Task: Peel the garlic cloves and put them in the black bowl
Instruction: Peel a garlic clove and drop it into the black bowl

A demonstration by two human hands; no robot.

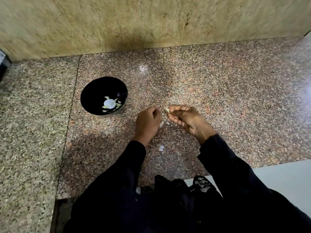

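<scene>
- Peeling is under way, by my reading: the right hand (186, 120), just right of the frame's centre, pinches a small pale garlic clove (166, 109) between thumb and forefinger, its other fingers loosely spread below.
- The left hand (148, 122) sits just beside it, fingers curled in; its tips are close to the clove, but I cannot tell whether they grip a shred of skin or nothing.
- Next, I'd judge, the last skin must come away, then the clove be carried up and left to the black bowl (87, 96), which stands near, left of centre.
- Pale peeled pieces (110, 103) already lie at the bowl's bottom.
- Scraps of skin (161, 148) lie on the speckled granite counter (218, 91) under and below the hands; one flake (161, 123) shows between them.
- Nothing stands between hands and bowl.
- A stone wall (101, 22) fills the top of the frame; dark sleeves (131, 165) fill the bottom.
</scene>
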